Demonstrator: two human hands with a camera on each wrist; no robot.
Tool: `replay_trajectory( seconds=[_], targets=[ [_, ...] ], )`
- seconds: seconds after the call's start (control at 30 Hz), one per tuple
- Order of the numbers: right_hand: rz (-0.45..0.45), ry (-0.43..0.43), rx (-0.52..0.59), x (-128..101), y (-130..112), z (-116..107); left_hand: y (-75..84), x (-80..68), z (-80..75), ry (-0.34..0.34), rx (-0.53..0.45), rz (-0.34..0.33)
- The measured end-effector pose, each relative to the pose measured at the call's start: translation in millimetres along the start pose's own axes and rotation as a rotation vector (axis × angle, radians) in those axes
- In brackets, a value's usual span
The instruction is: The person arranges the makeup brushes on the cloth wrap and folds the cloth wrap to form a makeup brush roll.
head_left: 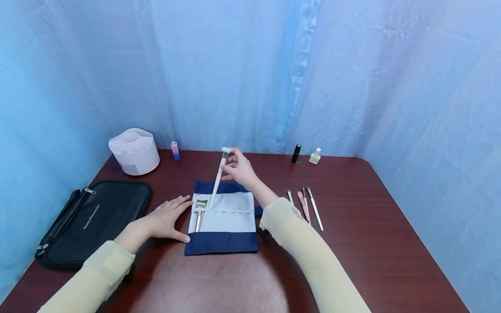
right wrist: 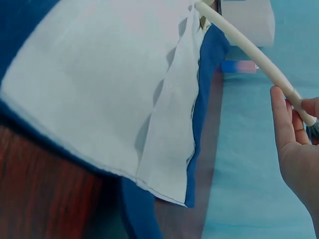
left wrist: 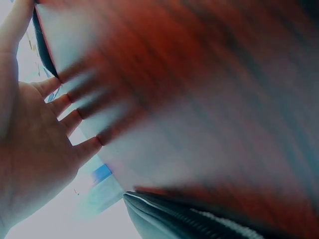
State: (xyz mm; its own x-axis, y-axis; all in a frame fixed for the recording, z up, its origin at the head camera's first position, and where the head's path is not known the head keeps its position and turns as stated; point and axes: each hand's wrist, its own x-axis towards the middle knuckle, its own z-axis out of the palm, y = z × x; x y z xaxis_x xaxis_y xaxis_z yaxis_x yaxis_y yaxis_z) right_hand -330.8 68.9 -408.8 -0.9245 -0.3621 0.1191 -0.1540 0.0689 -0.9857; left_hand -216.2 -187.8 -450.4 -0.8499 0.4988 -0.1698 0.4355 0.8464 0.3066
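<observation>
A white-handled makeup brush (head_left: 218, 180) is pinched near its bristle end by my right hand (head_left: 241, 170). Its handle slants down, the lower tip at the pocket strip of a navy and white brush roll (head_left: 223, 242); whether the tip is inside a pocket I cannot tell. One gold-coloured brush (head_left: 199, 215) sits in the roll's left part, bristles up. My left hand (head_left: 167, 219) rests at the roll's left edge, fingers spread, thumb touching the navy border. In the right wrist view the brush handle (right wrist: 249, 49) runs from the fingers toward the roll's pockets (right wrist: 169, 119).
Several brushes (head_left: 305, 206) lie right of the roll. A black case (head_left: 105, 217) lies at the left. Along the back stand a white organizer (head_left: 135, 154), a pink-blue tube (head_left: 175, 150), a black tube (head_left: 296, 153) and a small bottle (head_left: 315, 156). Blue curtains (head_left: 235, 78) surround the table.
</observation>
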Motion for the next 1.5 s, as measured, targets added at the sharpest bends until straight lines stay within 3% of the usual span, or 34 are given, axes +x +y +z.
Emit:
replay_trajectory(
  seconds=[0.17, 0.5, 1.07, 1.5],
  targets=[
    [-0.002, 0.021, -0.006, 2.3, 4.8, 3.7, -0.4, 0.0, 0.3, -0.003, -0.001, -0.002],
    [0.089, -0.009, -0.059, 6.4, 12.4, 4.4, -0.2, 0.0, 0.6, -0.008, -0.01, -0.003],
    [0.255, -0.202, -0.094, -10.6, 28.2, 11.0, -1.3, 1.7, 0.9, -0.023, -0.005, -0.015],
    [0.214, -0.419, -0.354, -21.6, 35.5, 1.9, -0.4, 1.2, 0.4, -0.02, -0.006, -0.006]
  ],
)
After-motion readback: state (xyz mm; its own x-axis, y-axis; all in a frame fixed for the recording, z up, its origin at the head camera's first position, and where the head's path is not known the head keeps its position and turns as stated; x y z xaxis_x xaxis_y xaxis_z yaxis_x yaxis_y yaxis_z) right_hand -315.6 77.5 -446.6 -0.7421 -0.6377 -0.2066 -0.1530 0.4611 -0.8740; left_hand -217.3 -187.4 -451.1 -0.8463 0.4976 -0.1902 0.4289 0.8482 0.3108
